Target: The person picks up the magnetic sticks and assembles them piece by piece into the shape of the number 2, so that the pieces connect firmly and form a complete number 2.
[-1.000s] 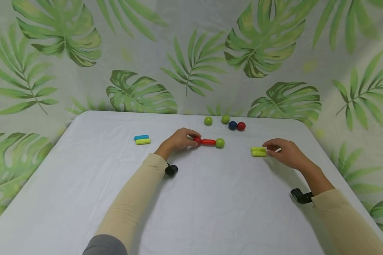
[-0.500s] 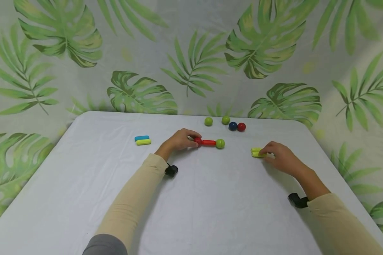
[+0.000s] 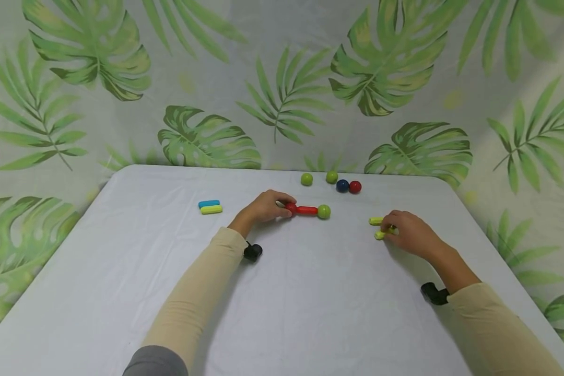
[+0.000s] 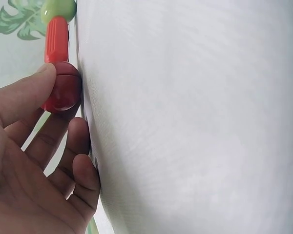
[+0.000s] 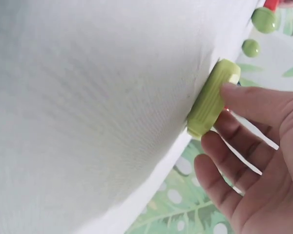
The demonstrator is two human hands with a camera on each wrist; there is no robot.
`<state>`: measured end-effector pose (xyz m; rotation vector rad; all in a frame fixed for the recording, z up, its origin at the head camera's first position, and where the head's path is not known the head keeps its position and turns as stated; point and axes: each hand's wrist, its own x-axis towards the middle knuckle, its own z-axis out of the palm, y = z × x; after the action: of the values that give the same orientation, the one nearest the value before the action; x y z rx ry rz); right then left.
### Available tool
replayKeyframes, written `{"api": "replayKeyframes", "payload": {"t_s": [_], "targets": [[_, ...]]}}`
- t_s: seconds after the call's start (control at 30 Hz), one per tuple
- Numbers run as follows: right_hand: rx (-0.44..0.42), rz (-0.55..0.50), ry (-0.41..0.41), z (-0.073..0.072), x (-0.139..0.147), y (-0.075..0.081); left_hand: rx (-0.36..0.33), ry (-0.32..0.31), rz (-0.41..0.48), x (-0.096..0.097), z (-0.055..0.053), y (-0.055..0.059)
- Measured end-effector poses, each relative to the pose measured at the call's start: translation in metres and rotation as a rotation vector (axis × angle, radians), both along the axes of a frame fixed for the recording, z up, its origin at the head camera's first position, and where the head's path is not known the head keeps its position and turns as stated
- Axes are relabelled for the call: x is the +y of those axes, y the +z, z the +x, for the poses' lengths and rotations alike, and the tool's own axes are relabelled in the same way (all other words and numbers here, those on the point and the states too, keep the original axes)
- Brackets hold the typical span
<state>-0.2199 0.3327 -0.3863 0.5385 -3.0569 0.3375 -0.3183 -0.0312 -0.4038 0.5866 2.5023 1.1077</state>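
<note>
My left hand [image 3: 268, 205] pinches a red ball [image 4: 64, 87] between thumb and fingers at the middle of the table. A ridged red rod [image 3: 307, 210] joins that ball to a green ball [image 3: 324, 211] on its right, all in one row along the cloth. To the right, my right hand [image 3: 411, 232] grips a yellow-green ridged rod [image 5: 212, 100], thumb on its near face, the rod low against the cloth. A second yellow-green rod [image 3: 376, 221] lies just behind it, partly covered by the fingers in the head view.
Toward the back edge sit two green balls [image 3: 306, 179], a dark blue ball [image 3: 342, 186] and a red ball [image 3: 354, 187], the last two touching. On the left, a blue rod [image 3: 209, 203] lies against a yellow-green rod [image 3: 211, 209]. A leaf-print curtain [image 3: 282, 94] hangs behind the white-covered table.
My right hand has moved left onto the pair of yellow-green rods, taken hold of the nearer one and drawn it slightly away from the other. The left hand stays where it was.
</note>
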Motion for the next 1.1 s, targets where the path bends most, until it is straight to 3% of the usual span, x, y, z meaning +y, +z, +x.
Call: {"api": "replayKeyframes", "payload": {"t_s": [0.43,0.77,0.93,1.1], "targets": [[-0.172,-0.035,-0.012,0.002,0.002,0.001,0.002,0.004,0.0,0.0,-0.001,0.0],[-0.28,-0.109,0.045,0.011,-0.009,0.004,-0.008,0.006,0.004,0.002,-0.003,-0.003],[-0.294,-0.223,0.089,0.015,-0.025,0.007,-0.007,0.006,-0.008,0.001,-0.002,-0.002],[-0.418,-0.444,0.037,0.009,-0.049,0.006,-0.005,0.01,-0.011,0.0,-0.002,0.0]]}}
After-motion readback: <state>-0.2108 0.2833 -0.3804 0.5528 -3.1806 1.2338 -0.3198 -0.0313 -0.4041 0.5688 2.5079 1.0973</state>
